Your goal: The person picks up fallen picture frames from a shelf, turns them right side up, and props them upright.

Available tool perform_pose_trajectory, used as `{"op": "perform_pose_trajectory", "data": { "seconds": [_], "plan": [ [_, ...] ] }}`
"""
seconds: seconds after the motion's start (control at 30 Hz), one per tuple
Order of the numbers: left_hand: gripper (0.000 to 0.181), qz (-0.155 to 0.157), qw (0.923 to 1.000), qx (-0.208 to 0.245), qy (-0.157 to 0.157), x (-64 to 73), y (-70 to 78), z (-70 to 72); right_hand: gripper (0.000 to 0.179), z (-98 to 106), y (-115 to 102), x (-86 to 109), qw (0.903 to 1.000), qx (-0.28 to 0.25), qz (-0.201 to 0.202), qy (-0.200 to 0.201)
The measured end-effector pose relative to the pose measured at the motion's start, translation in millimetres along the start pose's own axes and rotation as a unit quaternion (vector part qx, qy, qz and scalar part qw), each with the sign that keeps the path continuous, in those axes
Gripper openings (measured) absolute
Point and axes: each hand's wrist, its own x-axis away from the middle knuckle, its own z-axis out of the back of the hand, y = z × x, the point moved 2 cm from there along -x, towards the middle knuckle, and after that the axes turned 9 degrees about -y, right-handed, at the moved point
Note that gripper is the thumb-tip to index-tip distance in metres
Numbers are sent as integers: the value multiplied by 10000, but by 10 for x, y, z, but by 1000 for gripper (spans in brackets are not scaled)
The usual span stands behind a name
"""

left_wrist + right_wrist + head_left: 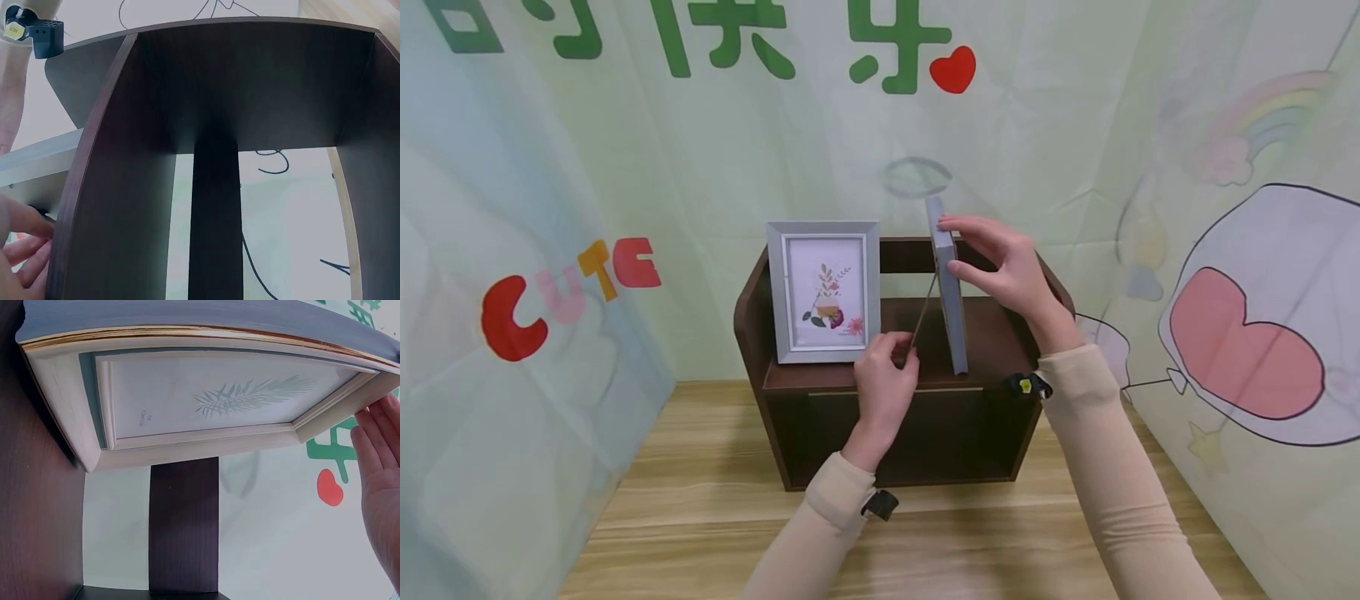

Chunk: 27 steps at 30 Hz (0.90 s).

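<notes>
My right hand (1011,271) holds a grey photo frame (953,312) by its upper part, thumb and fingertips at its edge. The frame stands nearly edge-on on the upper shelf of a dark brown wooden rack (898,377). Its front, with a feathery leaf print (256,397), shows in the right wrist view. A thin stand leg (925,304) angles out from the frame's back, and my left hand (883,379) pinches its lower end. Left of that hand, a second grey photo frame (872,300) stands upright on the shelf, showing a flower print.
The rack stands on a wood-grain surface (700,500), with an open lower compartment (940,433) below the shelf. Behind it hangs a printed cloth (715,183) with green characters and a red heart. The rack's side panels rise at both ends of the shelf.
</notes>
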Motion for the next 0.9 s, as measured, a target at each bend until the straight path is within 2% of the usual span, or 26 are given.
{"op": "perform_pose_trajectory", "data": {
  "seconds": [0.33, 0.9],
  "plan": [
    [9, -11, 9978, -620, 251, 9, -30, 91, 42, -72, -29, -62, 9998, 65, 99, -129],
    [5, -13, 9965, -790, 261, 14, -49, 131, 41, -140, -42, -115, 9997, 28, 94, -204]
  ]
}}
